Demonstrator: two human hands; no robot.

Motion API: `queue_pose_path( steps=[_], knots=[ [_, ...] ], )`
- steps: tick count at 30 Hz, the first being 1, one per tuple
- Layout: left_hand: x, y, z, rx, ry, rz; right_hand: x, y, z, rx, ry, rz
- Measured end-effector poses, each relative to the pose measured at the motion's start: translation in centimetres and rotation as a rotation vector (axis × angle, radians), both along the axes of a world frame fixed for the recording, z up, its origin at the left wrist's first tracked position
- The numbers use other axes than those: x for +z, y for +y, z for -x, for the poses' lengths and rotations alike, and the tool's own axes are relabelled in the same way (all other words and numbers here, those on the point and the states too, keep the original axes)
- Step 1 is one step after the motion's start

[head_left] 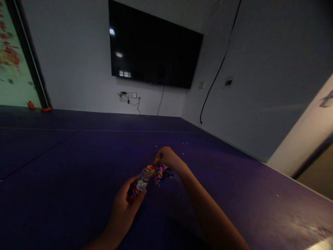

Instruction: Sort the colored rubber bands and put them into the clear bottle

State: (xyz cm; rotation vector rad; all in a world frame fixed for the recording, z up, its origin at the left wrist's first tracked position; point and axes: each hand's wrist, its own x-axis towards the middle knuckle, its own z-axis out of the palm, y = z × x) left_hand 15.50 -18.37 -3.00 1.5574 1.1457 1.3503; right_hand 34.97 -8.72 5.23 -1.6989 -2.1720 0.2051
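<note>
My left hand (125, 201) is wrapped round a small clear bottle (143, 179) with a white label, tilted so its mouth points away to the right. Coloured rubber bands show inside it. Just past the mouth lies a loose pile of rubber bands (161, 174) in pink, blue, black, red and yellow on the purple floor. Over the pile's far side is my right hand (168, 157), fingers curled downward and closed. Yellow and dark rubber bands (158, 159) show at its fingertips, which are partly hidden behind the hand.
The purple floor (104, 152) spreads around, with several tiny white bits scattered beyond the pile. A large black television (153, 45) hangs on the far wall above sockets (130, 95) and wires. A black cable (217, 73) dangles along the right wall. Small orange objects (31, 105) stand far left.
</note>
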Motion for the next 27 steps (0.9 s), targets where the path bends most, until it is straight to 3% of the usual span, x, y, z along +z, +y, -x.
queue_pose_path(
  steps=[4,12,19,27],
  knots=[
    [0.2,0.0,0.0,0.007,0.003,-0.002,1.8,-1.3,0.0,0.077,0.138,0.039],
    [-0.6,0.3,-0.1,-0.016,0.040,-0.008,5.3,-5.1,1.7,0.370,0.304,0.203],
    [-0.4,0.2,-0.1,-0.018,0.070,-0.062,5.0,-5.6,2.4,0.448,0.238,0.252],
    [-0.3,0.1,-0.1,-0.040,0.050,-0.043,4.6,-5.0,2.4,0.441,0.201,0.255]
  ],
)
